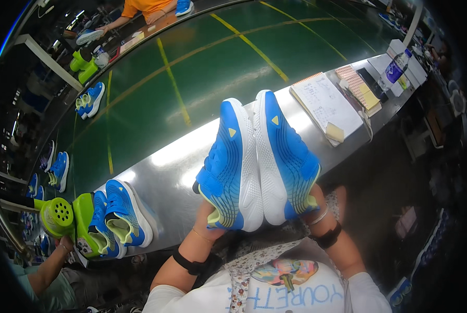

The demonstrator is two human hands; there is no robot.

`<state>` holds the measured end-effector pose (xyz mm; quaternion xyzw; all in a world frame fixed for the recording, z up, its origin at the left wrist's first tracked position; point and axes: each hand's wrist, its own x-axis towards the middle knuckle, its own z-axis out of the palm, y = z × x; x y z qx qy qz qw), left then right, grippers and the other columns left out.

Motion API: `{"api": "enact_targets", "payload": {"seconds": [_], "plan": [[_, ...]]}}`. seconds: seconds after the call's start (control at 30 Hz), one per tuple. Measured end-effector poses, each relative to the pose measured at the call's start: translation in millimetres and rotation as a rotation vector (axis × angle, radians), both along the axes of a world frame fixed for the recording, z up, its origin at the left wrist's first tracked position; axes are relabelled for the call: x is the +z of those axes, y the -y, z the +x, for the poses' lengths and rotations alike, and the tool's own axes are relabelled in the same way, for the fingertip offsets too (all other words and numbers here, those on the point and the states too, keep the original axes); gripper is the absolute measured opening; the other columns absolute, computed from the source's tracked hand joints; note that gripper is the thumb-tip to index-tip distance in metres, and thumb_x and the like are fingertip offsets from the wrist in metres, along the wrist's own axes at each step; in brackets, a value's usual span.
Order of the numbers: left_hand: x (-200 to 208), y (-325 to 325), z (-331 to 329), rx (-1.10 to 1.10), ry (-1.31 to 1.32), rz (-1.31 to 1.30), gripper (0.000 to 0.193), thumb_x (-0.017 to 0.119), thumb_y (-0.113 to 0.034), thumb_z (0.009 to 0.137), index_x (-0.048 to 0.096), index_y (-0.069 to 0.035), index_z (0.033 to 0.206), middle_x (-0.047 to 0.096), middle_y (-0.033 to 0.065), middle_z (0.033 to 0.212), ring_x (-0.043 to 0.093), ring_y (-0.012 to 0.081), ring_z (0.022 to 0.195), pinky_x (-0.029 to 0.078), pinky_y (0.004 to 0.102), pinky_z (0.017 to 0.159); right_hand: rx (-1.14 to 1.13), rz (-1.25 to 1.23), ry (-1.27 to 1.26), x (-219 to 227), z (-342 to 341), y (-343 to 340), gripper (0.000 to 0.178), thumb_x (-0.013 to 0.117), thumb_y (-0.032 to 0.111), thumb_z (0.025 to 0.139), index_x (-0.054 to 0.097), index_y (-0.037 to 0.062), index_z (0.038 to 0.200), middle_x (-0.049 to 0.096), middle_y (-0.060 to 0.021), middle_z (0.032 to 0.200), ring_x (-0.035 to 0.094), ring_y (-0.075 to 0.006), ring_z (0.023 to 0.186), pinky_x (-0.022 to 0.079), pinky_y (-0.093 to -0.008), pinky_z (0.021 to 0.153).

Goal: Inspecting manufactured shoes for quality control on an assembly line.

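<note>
Two blue sneakers with white soles are held up before me, sole facing sole and toes pointing away. My left hand (212,223) holds the left sneaker (225,161) at its heel and opening; the fingers are mostly hidden by the shoe. The right sneaker (285,151) is in my right hand (315,201), also gripped near the heel opening, with most of the fingers out of sight. Yellow-green lining shows at both openings. The soles are side by side and look to touch near the heels.
Another pair of blue sneakers (123,211) stands on the metal ledge (176,172) at left, beside a green perforated device (58,216). A notebook (327,104) and a bottle (395,70) lie at right. Shoes sit on the green belt (139,109). Co-workers' hands (155,16) show across it.
</note>
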<state>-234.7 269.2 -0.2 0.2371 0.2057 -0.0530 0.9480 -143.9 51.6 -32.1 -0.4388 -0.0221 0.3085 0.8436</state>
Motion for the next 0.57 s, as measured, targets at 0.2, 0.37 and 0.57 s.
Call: {"api": "enact_targets", "payload": {"seconds": [0.2,0.37,0.57], "plan": [[-10.7,-0.9,-4.6,0.021,-0.010,0.006,0.041,0.042,-0.028,0.095,0.044,-0.002,0.127,0.052,0.0111,0.125,0.052,0.0231,0.111,0.043,0.0368,0.096,-0.008,-0.020,0.021,-1.4,-0.7,-1.6,0.037,0.042,0.016,0.095,0.041,0.0033,0.130,0.058,-0.0120,0.117,0.060,-0.0194,0.100,0.051,-0.0311,0.084],[-14.3,-12.5,-5.4,0.036,0.013,0.016,0.041,0.046,-0.019,0.090,0.043,-0.003,0.128,0.052,0.0114,0.123,0.052,0.0219,0.112,0.042,0.0367,0.097,0.005,0.128,-0.011,4.4,1.5,0.2,0.039,0.044,0.015,0.093,0.041,0.0050,0.130,0.057,-0.0135,0.117,0.059,-0.0197,0.103,0.048,-0.0319,0.088],[-2.7,-15.7,2.8,0.084,0.334,0.902,0.084,0.062,-0.007,0.070,0.023,-0.015,0.143,0.042,0.0120,0.134,0.045,0.0285,0.121,0.033,0.0419,0.104,-0.076,-0.380,0.902,24.7,21.9,5.1,0.069,0.064,0.014,0.079,0.031,0.0160,0.139,0.018,-0.0129,0.147,0.039,-0.0300,0.125,0.037,-0.0393,0.101]]}}
